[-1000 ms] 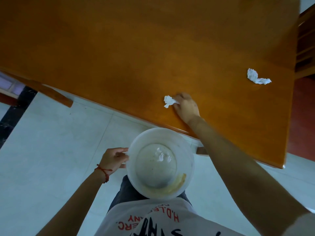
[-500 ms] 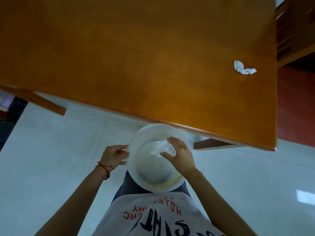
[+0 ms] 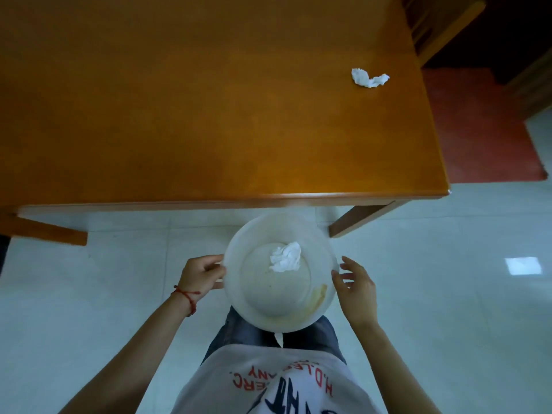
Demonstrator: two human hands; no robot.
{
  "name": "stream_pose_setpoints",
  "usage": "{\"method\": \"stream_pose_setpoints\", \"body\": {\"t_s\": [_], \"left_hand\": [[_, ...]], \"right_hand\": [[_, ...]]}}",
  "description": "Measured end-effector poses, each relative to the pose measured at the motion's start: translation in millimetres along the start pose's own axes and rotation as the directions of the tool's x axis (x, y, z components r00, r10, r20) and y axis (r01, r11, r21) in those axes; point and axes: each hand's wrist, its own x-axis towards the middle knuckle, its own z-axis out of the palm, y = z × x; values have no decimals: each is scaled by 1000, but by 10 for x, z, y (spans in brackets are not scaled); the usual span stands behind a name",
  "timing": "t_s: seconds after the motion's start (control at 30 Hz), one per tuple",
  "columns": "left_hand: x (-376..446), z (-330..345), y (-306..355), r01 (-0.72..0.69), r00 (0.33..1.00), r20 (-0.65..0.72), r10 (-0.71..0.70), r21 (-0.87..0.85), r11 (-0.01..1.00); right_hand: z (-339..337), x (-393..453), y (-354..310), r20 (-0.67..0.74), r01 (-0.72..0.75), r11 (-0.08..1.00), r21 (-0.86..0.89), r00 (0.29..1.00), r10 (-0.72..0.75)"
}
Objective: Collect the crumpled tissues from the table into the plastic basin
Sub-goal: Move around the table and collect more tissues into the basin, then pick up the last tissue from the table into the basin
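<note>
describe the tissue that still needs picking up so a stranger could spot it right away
Start at the big orange wooden table and go to its far right side. There lies a crumpled white tissue, alone on the bare wood near the right edge. The other tissue wad already sits inside the white plastic basin below the table's near edge.

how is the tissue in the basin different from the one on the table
The tissue in the basin is bunched into one rounded wad; the tissue on the table is stretched into a curved strip. The first lies inside the plastic basin; the second sits on bare wood near the table's far right corner. Both are white and crumpled.
</note>
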Motion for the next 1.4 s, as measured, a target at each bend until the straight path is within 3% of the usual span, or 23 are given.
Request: {"method": "stream_pose_setpoints", "body": {"t_s": [0.27,0.5,0.77,1.1,1.4], "left_hand": [[-47,379,94,-75,988,146,53,148,986],[-226,959,208,-168,952,293,85,271,948],[-579,1828,182,-286,880,472,60,426,858],[-1026,2846,234,-432,757,654,-3,504,748],[-955,3700,589,-484,691,721,-41,504,715]], "right_hand": [[-213,-475,422,-128,-167,962,218,972,197],[-496,-997,940,-251,-226,907,355,912,325],[-759,-1798,1576,-373,-272,774,572,754,541],[-934,-2475,2044,-464,-278,664,694,531,709],[-1410,-2122,2366,-470,-241,602,761,435,768]]}}
